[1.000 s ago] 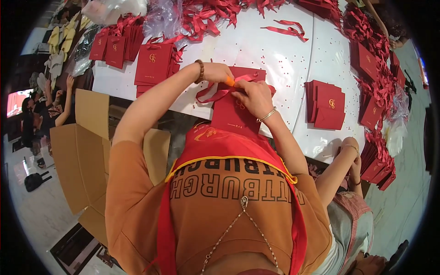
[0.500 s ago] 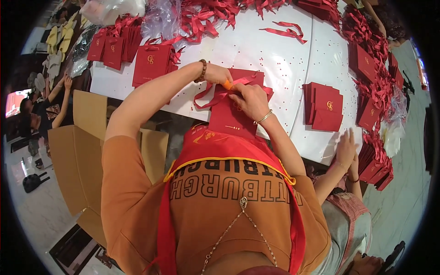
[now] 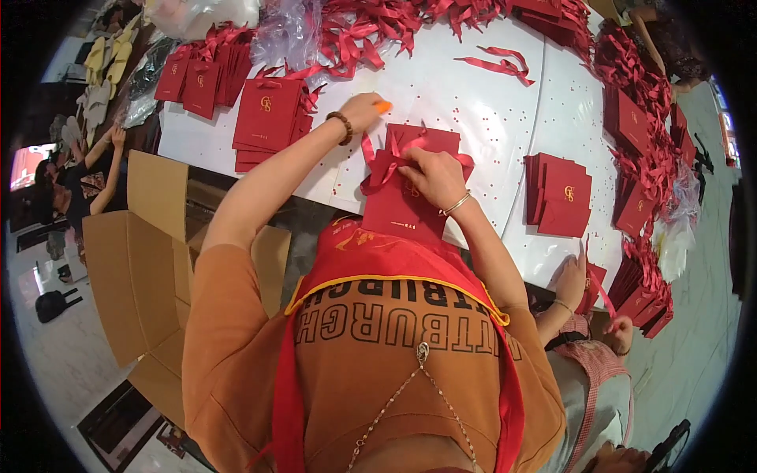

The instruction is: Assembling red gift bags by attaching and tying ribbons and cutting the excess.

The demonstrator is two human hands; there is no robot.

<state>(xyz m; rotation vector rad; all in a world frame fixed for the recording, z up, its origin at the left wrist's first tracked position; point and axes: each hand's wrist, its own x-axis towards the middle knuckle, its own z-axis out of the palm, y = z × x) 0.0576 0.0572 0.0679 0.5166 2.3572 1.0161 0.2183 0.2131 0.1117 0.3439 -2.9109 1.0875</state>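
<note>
A red paper gift bag (image 3: pixel 402 209) with gold print lies at the table edge in front of me, above my red apron. More red paper shows beneath its far end (image 3: pixel 434 139). My right hand (image 3: pixel 435 175) rests on it, fingers closed on its red ribbon (image 3: pixel 388 172), which loops over to the left. Up and left of the bag, apart from it, is my left hand (image 3: pixel 363 112), fingers drawn together. A small orange piece (image 3: pixel 383 106) shows at its fingertips; whether held or worn on a finger, I cannot tell.
Stacks of red bags stand at left (image 3: pixel 268 114) and right (image 3: pixel 561 193). Loose ribbons (image 3: pixel 501 67) and small red dots lie on the white table cover (image 3: pixel 489 177). An open cardboard box (image 3: pixel 130 276) is at my left. At my right, a co-worker's hand (image 3: pixel 571 280) touches another bag.
My left hand has come away from the ribbon, moving up and left. The right hand stays at the bag. The co-worker's hands have moved apart, with a bag and ribbon now between them.
</note>
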